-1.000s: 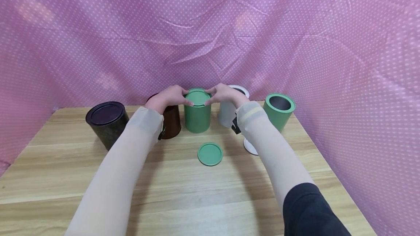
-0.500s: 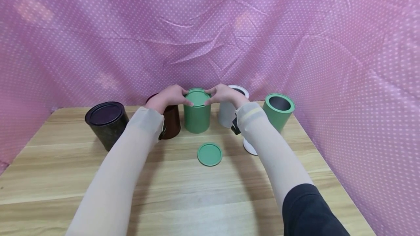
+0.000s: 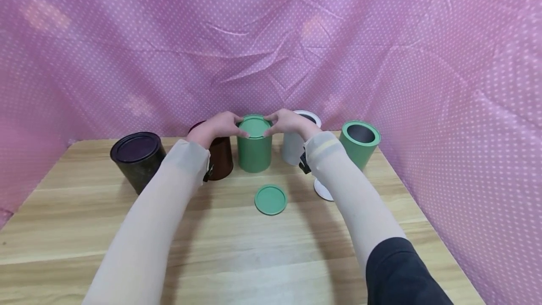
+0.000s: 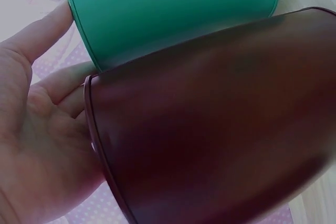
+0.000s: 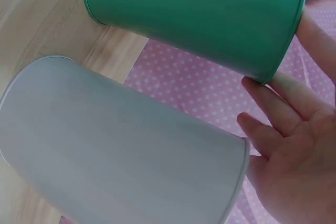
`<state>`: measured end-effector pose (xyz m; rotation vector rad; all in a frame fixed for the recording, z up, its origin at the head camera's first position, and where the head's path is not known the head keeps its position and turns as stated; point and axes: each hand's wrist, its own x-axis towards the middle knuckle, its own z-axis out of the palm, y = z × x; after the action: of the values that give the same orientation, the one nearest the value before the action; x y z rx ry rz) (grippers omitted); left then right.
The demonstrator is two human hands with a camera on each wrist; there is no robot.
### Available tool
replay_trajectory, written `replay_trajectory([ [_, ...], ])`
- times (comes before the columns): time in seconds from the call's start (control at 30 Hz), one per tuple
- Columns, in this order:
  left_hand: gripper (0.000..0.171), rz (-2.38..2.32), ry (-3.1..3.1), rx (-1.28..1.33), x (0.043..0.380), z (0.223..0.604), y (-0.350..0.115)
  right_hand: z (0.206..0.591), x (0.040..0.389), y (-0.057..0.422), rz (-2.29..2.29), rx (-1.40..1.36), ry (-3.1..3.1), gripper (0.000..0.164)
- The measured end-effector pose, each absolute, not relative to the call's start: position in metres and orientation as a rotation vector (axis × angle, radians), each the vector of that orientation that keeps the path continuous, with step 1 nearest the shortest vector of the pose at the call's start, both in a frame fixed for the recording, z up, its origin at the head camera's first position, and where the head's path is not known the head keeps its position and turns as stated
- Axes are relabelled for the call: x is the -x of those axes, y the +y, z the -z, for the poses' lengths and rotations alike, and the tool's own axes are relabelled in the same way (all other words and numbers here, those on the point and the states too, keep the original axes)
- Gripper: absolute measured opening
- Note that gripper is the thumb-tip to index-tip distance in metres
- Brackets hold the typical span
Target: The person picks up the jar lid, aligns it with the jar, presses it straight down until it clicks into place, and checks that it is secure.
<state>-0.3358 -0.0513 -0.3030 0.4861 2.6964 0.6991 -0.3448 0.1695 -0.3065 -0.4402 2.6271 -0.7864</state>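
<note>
A green canister (image 3: 255, 156) stands upright at the back middle, its green lid (image 3: 254, 126) on top. From the left, my left hand (image 3: 219, 126) grips the lid's rim, thumb at the near edge and fingers toward the far side. My right hand (image 3: 290, 123) holds the opposite side of the rim in the same way. A brown canister (image 4: 210, 124) stands just under my left hand, partly hiding its fingers in the left wrist view. Beneath my right hand is a white canister (image 5: 121, 135), open at the top in the head view.
A loose green lid (image 3: 271, 200) lies on the wooden table (image 3: 254, 258) in front. At left stands a black lidded canister (image 3: 137, 159); at right, an open green canister (image 3: 360, 147). A white lid (image 3: 323, 190) is partly hidden by the right forearm. Pink dotted cloth (image 3: 271, 51) hangs behind.
</note>
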Motion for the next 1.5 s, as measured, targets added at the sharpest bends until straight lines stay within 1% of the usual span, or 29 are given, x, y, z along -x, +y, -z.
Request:
replay_trajectory([
  [0.2,0.072,-0.696,2.734,-0.535,0.333,0.305,-0.052,0.307,0.339,0.170,0.818,0.489,2.654,0.070],
  [0.47,0.082,-0.723,2.834,-0.619,0.324,0.312,-0.060,0.305,0.327,0.179,0.825,0.576,2.713,0.079],
  [0.7,0.079,-0.684,2.887,-0.731,0.312,0.311,-0.054,0.304,0.315,0.191,0.795,0.617,2.752,0.079],
  [0.87,0.080,-0.658,2.906,-0.750,0.299,0.309,-0.043,0.304,0.305,0.201,0.812,0.609,2.774,0.077],
  [0.97,0.082,-0.619,2.928,-0.761,0.293,0.310,-0.035,0.304,0.297,0.209,0.832,0.588,2.782,0.077],
  [1.17,0.081,-0.565,3.039,-0.771,0.284,0.316,-0.020,0.308,0.282,0.232,0.860,0.684,2.798,0.082],
  [1.3,0.082,-0.511,3.077,-0.825,0.279,0.320,-0.010,0.317,0.274,0.251,0.911,0.719,2.782,0.084],
  [1.5,0.084,-0.484,3.114,-0.911,0.273,0.328,0.005,0.329,0.260,0.281,0.989,0.698,2.787,0.086],
])
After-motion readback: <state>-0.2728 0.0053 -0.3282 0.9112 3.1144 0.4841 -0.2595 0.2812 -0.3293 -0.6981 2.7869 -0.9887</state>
